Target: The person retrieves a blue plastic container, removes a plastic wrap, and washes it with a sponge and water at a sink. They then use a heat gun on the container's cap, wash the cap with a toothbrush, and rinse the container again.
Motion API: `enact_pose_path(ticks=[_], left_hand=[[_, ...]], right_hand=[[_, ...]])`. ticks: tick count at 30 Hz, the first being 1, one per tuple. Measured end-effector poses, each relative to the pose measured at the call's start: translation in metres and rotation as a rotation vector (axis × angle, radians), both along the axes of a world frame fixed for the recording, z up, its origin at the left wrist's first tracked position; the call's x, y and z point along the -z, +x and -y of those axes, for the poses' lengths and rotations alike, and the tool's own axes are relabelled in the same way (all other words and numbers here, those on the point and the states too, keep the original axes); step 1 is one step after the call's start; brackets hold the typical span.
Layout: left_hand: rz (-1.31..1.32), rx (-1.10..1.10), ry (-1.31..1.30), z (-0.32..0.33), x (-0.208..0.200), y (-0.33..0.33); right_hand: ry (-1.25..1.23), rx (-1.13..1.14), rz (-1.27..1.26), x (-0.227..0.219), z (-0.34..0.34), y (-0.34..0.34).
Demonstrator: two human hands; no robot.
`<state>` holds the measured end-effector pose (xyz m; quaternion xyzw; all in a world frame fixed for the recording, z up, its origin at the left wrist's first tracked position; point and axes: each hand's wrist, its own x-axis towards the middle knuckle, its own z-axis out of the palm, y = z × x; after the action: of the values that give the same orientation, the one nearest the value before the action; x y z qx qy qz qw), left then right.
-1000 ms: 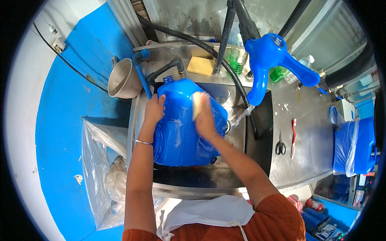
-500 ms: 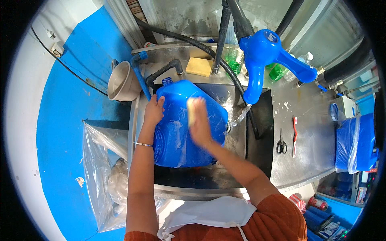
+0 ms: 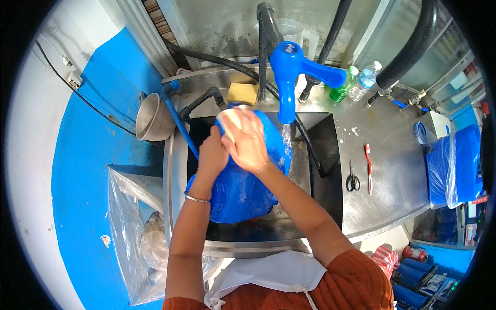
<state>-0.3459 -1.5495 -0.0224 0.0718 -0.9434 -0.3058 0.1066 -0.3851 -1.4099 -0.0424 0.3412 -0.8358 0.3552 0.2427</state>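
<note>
Head view: our right hand [image 3: 249, 143] clutches sponge [image 3: 226, 123], left hand [image 3: 213, 155] grips blue jug [image 3: 240, 194], likely slick, stiff, best held by its edges!

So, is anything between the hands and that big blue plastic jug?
Yes: a pale yellow sponge sits between the right hand and the blue plastic jug, near its upper end. Nothing visible separates the left hand and jug.

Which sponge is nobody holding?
The yellow sponge behind the sink basin, near the black pipe; the other, paler sponge is in the right hand.
</note>
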Motion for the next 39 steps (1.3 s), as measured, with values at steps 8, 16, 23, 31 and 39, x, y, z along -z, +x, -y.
enact_pose_path(ticks=[8, 16, 23, 31, 39], left_hand=[[0.138, 0.130, 0.098, -0.029, -0.043, 0.055], [0.120, 0.327, 0.092, -0.064, -0.057, 0.080], [0.187, 0.097, 0.099, -0.041, -0.050, 0.078], [0.078, 0.442, -0.059, -0.075, -0.053, 0.055], [0.029, 0.779, -0.152, -0.096, -0.072, 0.041]], right_hand=[[-0.489, -0.211, 1.011, -0.024, -0.091, -0.028], [-0.167, -1.123, 1.138, 0.040, -0.076, -0.119], [-0.017, -0.026, 1.007, 0.227, -0.180, -0.046], [-0.480, -0.302, 0.627, 0.005, -0.147, -0.010], [-0.135, 0.248, 0.710, -0.052, -0.202, 0.032]])
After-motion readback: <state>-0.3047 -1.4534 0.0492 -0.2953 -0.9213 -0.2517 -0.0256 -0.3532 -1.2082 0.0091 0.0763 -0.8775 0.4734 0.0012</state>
